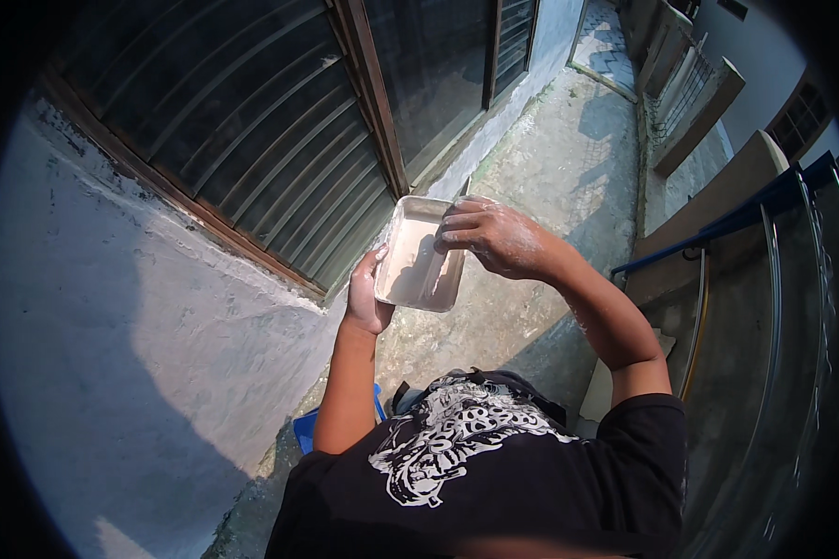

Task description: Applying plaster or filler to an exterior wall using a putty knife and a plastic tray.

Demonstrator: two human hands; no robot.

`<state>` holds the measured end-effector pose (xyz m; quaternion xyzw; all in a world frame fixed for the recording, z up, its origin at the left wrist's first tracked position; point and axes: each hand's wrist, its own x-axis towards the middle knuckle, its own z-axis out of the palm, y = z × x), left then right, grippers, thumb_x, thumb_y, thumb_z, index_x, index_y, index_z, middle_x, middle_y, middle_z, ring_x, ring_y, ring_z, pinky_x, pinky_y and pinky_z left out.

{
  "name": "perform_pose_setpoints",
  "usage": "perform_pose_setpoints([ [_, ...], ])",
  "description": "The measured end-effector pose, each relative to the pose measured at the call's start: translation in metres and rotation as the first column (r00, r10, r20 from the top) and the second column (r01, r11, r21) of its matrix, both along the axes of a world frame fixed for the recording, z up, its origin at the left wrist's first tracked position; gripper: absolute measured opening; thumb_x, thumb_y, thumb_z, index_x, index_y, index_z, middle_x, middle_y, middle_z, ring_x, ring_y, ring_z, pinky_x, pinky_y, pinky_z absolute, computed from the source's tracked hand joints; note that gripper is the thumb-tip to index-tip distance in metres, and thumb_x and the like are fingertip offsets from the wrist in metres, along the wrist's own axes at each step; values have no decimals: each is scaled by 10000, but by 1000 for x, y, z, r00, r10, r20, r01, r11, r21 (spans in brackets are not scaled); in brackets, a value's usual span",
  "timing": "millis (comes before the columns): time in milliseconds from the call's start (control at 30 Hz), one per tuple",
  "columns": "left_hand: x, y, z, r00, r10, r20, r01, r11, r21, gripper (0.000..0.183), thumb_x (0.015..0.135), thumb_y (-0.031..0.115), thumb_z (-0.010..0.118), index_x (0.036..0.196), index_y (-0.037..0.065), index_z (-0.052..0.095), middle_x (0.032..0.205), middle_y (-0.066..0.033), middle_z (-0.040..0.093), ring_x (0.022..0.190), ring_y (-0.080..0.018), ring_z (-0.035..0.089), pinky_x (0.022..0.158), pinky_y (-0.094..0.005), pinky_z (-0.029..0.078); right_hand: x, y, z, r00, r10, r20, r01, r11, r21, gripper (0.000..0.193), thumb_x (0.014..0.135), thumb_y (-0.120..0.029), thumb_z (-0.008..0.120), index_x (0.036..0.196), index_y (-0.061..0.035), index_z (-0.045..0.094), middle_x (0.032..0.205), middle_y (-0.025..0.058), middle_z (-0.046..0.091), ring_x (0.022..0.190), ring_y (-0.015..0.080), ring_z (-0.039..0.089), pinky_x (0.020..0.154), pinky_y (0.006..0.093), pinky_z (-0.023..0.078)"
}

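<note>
Your left hand (365, 300) grasps the tray (415, 305) by the wall nearer the louvred window (270, 140), presumably to keep its pale contents (406, 242) level, while your right hand (503, 238) curls over the wall farther from that window; whether it pinches anything, I cannot tell. Counted: one tray, held up just beside the window, and two hands, the right one smeared white.

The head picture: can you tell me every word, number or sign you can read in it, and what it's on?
There are none I can read.
Black T-shirt: a curly white print; I can't make out any words in it.
Pale tray in the left hand: no writing shows.
Wall: no signs show.
</note>
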<state>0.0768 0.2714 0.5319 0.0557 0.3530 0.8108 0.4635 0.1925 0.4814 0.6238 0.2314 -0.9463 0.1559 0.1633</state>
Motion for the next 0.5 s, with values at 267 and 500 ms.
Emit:
perform_pose_setpoints([
  [267, -3, 5, 5, 999, -22, -28, 21, 1000, -16, 430, 988, 286, 433, 1256, -27, 557, 1154, -163, 662, 1016, -261, 666, 914, -364, 530, 0, -1, -15, 999, 0, -50, 2, 999, 49, 354, 736, 5, 628, 1068, -86, 708, 1099, 66, 681, 1097, 270, 598, 1005, 398, 469],
  [500, -12, 4, 3, 1000, -21, -8, 21, 1000, 17, 445, 988, 271, 426, 1291, -35, 535, 1188, -171, 650, 1072, -265, 648, 957, -389, 510, 2, 1, -5, 999, 32, -43, -31, 999, 28, 338, 712, 36, 631, 1025, -72, 699, 1048, 91, 677, 1031, 300, 609, 938, 415, 498],
])
